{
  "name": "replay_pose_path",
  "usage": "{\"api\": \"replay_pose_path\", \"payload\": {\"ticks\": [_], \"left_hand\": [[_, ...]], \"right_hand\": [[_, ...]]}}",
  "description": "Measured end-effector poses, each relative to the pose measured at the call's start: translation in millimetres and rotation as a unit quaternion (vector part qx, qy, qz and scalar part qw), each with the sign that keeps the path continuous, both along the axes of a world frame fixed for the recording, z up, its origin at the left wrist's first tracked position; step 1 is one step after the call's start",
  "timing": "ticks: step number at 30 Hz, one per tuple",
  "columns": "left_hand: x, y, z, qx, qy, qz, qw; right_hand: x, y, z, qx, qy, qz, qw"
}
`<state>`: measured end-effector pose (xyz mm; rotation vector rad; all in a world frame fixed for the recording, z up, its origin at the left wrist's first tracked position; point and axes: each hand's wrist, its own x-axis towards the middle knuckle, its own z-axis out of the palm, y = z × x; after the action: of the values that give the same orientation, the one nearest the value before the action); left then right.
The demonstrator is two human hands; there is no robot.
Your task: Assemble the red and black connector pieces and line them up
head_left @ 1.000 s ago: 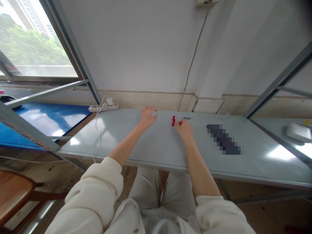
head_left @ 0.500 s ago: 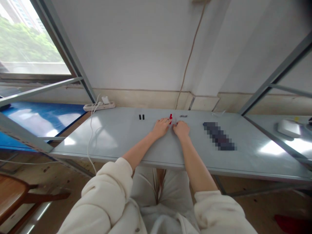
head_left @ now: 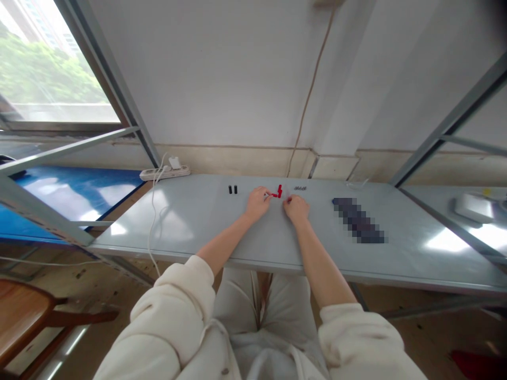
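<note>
Left you slid, your left hand (head_left: 257,204) uncovering the red pieces (head_left: 279,190), fingertips pinching a red stick (head_left: 274,195) just beside them! Your right hand (head_left: 297,208) curled nearby, contents unclear. Black cylinders (head_left: 235,189) stood on the grey table (head_left: 253,245), near the wall (head_left: 222,79).

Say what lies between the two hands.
In the head view, between the left hand and right hand lie small red pieces; a slim red piece at the left hand points toward them.
</note>
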<state>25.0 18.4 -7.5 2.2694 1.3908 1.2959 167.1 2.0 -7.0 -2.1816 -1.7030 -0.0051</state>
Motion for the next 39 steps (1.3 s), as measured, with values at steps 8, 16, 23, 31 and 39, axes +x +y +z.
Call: {"api": "replay_pose_path", "payload": {"ticks": [8, 16, 23, 31, 39], "left_hand": [[-8.1, -12.1, -4.4, -0.005, -0.111, 0.001, 0.994], [-10.1, -20.8, -1.8, -0.001, -0.149, 0.022, 0.989], [-12.0, -26.3, -4.2, 0.023, -0.102, -0.044, 0.994], [-12.8, -24.7, -7.6, 0.031, -0.02, -0.08, 0.996], [-12.0, -19.4, -13.1, 0.039, -0.003, -0.103, 0.994]], "right_hand": [[-20.2, -7.2, 5.1, -0.008, -0.051, 0.086, 0.995], [-30.0, -15.5, 13.5, 0.011, -0.069, 0.138, 0.988], [-33.0, -16.7, 14.8, 0.036, -0.053, 0.136, 0.989], [-30.6, -13.5, 10.8, 0.11, 0.027, 0.132, 0.985], [-26.4, -11.3, 8.9, 0.12, 0.046, 0.143, 0.981]]}}
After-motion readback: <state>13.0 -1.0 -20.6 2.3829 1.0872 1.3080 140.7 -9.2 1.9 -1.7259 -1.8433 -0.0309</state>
